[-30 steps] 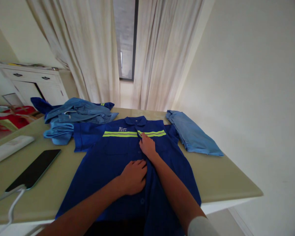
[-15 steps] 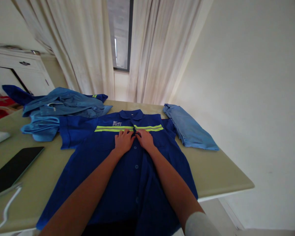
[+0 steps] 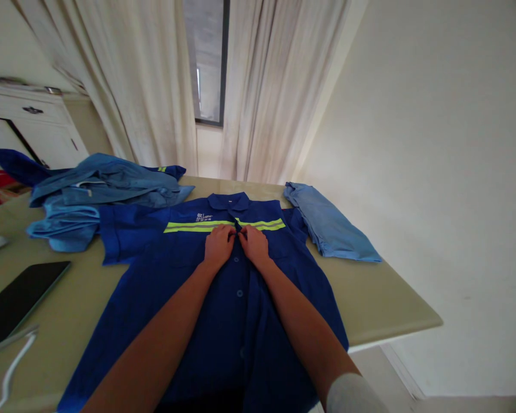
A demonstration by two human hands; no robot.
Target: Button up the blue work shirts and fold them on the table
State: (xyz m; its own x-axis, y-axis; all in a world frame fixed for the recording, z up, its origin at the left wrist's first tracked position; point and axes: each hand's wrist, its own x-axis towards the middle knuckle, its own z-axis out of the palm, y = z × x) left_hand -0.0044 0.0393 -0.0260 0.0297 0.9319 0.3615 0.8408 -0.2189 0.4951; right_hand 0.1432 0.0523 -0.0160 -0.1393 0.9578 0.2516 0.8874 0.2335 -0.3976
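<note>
A dark blue short-sleeved work shirt [image 3: 172,287] lies spread face up, its collar away from me. Yellow-green reflective bands cross its chest, and white lettering shows above the band on the left. Both hands meet at the front placket just below the bands. My left hand [image 3: 219,245] pinches the cloth at the button edge. From the other side, my right hand [image 3: 253,244] grips the opposite front edge, fingertips close to the left ones. Any button between the fingers is hidden. Below the hands the placket hangs apart, with several buttons in view.
The shirt rests on a pale green table [image 3: 382,304]. Crumpled blue garments [image 3: 112,180] lie at the back left, a folded light blue garment [image 3: 333,226] at the right. A dark tablet-like device [image 3: 21,298] and a white cable [image 3: 15,367] are at the left. Curtains [image 3: 141,80] hang behind.
My left fingers have drawn in from lying flatter on the cloth to a pinch at the placket. The right hand stays at its edge. The view has shifted slightly.
</note>
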